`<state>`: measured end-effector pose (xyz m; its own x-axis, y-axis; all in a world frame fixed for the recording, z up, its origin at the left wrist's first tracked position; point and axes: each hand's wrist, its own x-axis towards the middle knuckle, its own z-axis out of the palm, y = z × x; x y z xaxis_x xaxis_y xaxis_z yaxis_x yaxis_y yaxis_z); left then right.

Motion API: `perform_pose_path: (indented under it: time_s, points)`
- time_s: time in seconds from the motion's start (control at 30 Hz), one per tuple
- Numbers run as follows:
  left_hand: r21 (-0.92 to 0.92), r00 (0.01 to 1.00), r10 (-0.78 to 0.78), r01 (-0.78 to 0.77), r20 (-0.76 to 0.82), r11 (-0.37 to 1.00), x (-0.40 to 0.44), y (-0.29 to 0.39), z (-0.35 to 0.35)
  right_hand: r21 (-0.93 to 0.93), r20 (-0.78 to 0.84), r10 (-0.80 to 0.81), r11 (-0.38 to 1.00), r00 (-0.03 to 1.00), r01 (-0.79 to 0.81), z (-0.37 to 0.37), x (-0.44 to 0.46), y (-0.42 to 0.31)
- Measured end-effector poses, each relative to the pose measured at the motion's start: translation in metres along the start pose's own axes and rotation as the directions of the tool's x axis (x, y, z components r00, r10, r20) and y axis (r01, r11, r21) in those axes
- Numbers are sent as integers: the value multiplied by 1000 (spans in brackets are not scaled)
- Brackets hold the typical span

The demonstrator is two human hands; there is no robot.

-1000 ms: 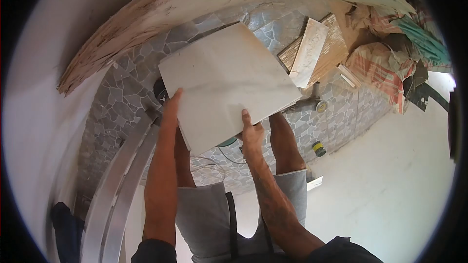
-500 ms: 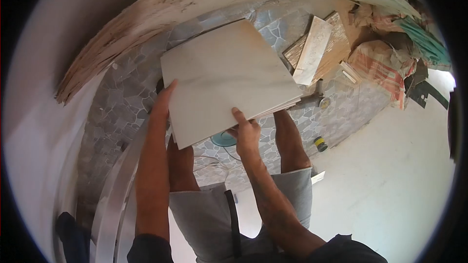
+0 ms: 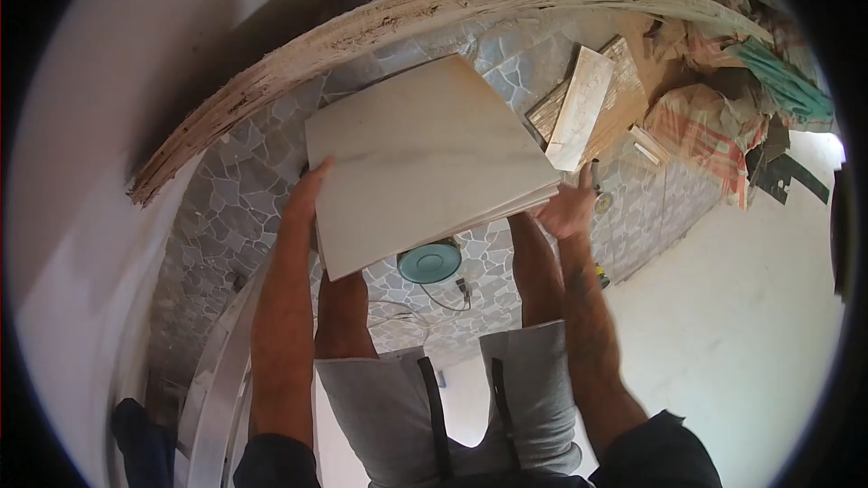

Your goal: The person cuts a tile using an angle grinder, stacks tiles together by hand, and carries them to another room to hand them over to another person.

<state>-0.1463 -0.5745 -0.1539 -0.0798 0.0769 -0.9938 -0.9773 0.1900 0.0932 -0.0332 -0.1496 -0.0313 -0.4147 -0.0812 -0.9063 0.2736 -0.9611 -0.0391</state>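
Note:
A stack of large, pale square tiles point(image 3: 429, 154) lies in front of my legs, its lower right edges slightly fanned. At the stack's left edge is my left hand point(image 3: 312, 185), with the thumb on the top tile and the other fingers hidden beneath. Beside the right corner, my right hand point(image 3: 570, 208) has its fingers apart, near a grinder-like tool point(image 3: 602, 202) that the hand partly covers. Whether the right hand touches the tile corner is hard to tell.
A rough-edged board point(image 3: 398, 11) arches across the top. Wood pieces point(image 3: 580, 108) and crumpled sacks point(image 3: 705, 117) lie at the upper right. A round teal lid point(image 3: 429, 262) and a cable plug point(image 3: 464, 294) sit on the stone-patterned floor. Metal profiles point(image 3: 217, 380) stand at lower left.
My right hand has let go of the stack's near edge and moved right to the corner. The teal lid has come into fuller view. My left hand stays at the left edge.

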Motion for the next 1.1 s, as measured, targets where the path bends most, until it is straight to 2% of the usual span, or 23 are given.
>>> perform_pose_path:
  time_s: [0.07,0.17,0.27,0.37,0.47,0.57,0.67,0.77,0.87,0.97,1.07,1.1]
  points:
    - [-2,999,-21,21,-38,1000,-3,-2,2,-143,-55,183,971,982,-189,-13,28,-42]
    - [-109,999,4,0,37,994,21,-27,-12,-427,-209,485,736,849,-525,21,74,-68]
    - [-98,1000,2,-3,-6,995,-9,-7,8,-642,-338,483,509,807,-573,33,119,-55]
    - [-116,1000,10,-11,-8,993,-11,-9,12,-760,-239,317,526,918,-380,44,128,-34]
    - [-129,998,-13,6,-56,992,-4,-13,9,-703,-308,305,565,901,-431,30,141,-29]
    - [-76,999,23,-26,-41,997,12,-20,-8,-710,-239,224,624,945,-327,-36,160,-16]
    - [53,982,121,-114,-147,992,43,-25,-28,-731,-382,105,573,918,-370,-12,145,5]
    - [-55,993,119,-119,5,991,12,6,-19,-681,-307,270,608,913,-408,-25,152,3]
    - [-2,981,178,-179,-76,984,22,10,-22,-721,-231,181,628,956,-293,-27,162,7]
    - [2,993,100,-100,-68,995,42,-5,-36,-695,-299,179,632,937,-342,-11,169,13]
    - [-58,985,138,-145,-107,988,6,8,-6,-743,-282,221,566,934,-358,-14,176,11]
    - [-71,982,160,-168,-102,983,11,3,-4,-787,-276,179,521,944,-329,-26,187,7]
